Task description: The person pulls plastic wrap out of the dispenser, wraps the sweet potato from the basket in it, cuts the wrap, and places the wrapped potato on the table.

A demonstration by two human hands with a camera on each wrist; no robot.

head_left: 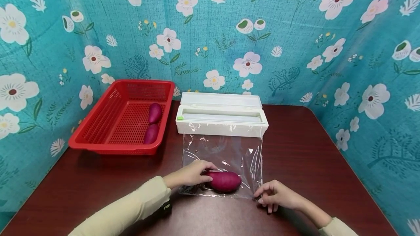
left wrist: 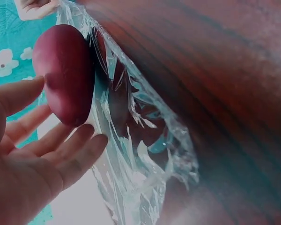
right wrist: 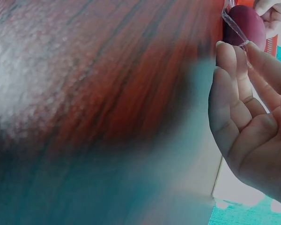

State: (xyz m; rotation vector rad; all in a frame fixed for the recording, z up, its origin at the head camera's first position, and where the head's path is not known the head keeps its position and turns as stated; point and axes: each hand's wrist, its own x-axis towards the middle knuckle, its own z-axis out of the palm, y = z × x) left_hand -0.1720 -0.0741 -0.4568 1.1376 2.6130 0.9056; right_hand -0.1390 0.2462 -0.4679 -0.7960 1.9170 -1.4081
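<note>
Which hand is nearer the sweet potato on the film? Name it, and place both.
Left. The left hand touches the left end of the sweet potato; the right hand is apart, beyond its right end, pinching a corner of the film.

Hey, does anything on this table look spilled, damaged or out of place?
Nothing looks spilled or damaged. The only untidy bit is the clear film, wrinkled rather than flat under the purple tuber; its white box stands with its lid open.

Can read no text, label, brand, number or sign near the left hand (head_left: 194, 173) or right hand (head_left: 279, 195); cannot make out the tiny green mark (head_left: 167, 205) just behind the left.
</note>
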